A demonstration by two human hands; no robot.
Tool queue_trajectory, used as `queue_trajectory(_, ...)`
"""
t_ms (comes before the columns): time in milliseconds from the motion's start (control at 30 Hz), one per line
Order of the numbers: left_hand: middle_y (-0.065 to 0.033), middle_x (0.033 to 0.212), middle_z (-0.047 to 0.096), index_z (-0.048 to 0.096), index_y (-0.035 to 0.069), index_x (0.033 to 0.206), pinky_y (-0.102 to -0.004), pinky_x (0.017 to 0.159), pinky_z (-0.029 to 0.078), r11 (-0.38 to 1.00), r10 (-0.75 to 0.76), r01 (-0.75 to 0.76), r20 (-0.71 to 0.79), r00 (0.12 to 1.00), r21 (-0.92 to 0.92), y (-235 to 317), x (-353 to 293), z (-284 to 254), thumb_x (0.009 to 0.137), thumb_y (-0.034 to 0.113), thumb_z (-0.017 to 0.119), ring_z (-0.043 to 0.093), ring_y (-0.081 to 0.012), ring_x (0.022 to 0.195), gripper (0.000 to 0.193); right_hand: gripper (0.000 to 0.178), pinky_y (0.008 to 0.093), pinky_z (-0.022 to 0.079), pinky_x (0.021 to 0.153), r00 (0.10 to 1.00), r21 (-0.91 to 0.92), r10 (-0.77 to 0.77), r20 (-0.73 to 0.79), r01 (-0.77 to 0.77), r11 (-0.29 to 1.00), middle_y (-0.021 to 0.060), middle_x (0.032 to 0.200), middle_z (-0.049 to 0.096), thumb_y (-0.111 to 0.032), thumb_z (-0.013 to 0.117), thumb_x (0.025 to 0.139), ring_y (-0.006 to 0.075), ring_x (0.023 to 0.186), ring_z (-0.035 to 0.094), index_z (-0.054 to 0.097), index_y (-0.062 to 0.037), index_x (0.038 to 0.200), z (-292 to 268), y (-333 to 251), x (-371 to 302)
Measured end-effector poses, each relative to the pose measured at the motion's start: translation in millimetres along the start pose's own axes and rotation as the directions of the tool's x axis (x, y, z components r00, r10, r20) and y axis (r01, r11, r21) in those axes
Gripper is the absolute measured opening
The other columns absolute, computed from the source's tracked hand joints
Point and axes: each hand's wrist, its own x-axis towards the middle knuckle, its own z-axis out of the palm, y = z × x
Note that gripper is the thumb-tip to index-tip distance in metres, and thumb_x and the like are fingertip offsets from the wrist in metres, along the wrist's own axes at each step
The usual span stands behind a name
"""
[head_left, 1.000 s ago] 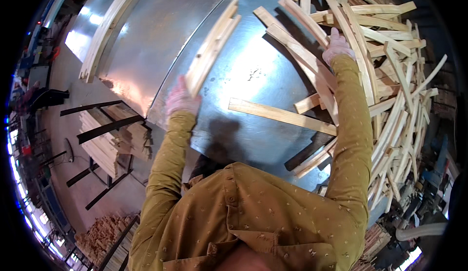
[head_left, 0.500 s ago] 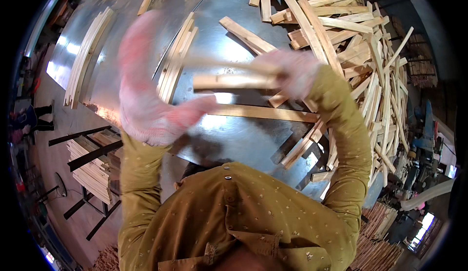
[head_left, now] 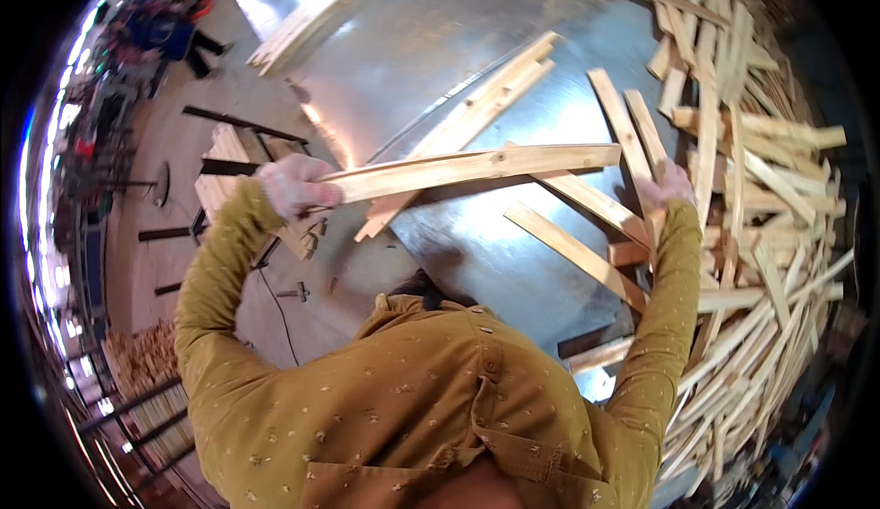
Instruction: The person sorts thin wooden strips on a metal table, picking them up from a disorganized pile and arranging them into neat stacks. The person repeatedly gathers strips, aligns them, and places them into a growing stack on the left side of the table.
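Note:
My left hand (head_left: 301, 186) is closed around one end of a long, pale wooden strip (head_left: 477, 166). The strip reaches across in front of me, above the table, and a second thin edge shows along its top. My right hand (head_left: 667, 186) is closed on the near end of a wooden strip (head_left: 645, 129) at the edge of the pile. Beside that strip lies another similar strip (head_left: 614, 115). My right fingers are partly hidden. Below the held strip, several strips laid side by side (head_left: 467, 129) rest on the metal table (head_left: 513, 303).
A large, tangled pile of wooden strips (head_left: 770, 262) fills the right side. More strips lie neatly at the far left (head_left: 316, 16). To my left stand a dark metal rack (head_left: 243, 124) with stacked wood. A person (head_left: 170, 37) is in the left background.
My left hand was open and now grips a wooden strip. My right hand, which held strips over the table, has moved to others by the pile. The view has turned left.

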Motion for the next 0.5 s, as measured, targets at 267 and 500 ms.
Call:
queue_trajectory(267, -0.0029, 0.082, 0.065, 0.07, 0.003, 0.108, -0.0276, 0.067, 0.046, 0.879, 0.126, -0.279, -0.376, 0.918, -0.386, -109, 45, 20, 0.09, 0.042, 0.064, 0.059, -0.0118, 0.075, 0.044, 0.068, 0.0461, 0.049, 0.094, 0.973, 0.12, 0.18, 0.142, -0.197, 0.973, 0.0228, 0.119, 0.063, -0.045, 0.073, 0.075, 0.0378, 0.109, 0.063, 0.049, -0.0098, 0.128, 0, -4, -20)
queue_trajectory(500, -0.0061, 0.098, 0.068, 0.068, 0.003, 0.117, -0.0305, 0.083, 0.047, 0.969, -0.071, -0.024, -0.37, 0.926, -0.246, -148, 133, -22, 0.082, 0.042, 0.07, 0.061, -0.018, 0.091, 0.053, 0.063, 0.0287, 0.048, 0.085, 0.583, 0.331, -0.088, -0.808, 0.572, 0.75, 0.014, 0.115, 0.059, -0.031, 0.066, 0.091, 0.0185, 0.097, 0.058, 0.04, 0.0026, 0.137, -133, -88, 8)
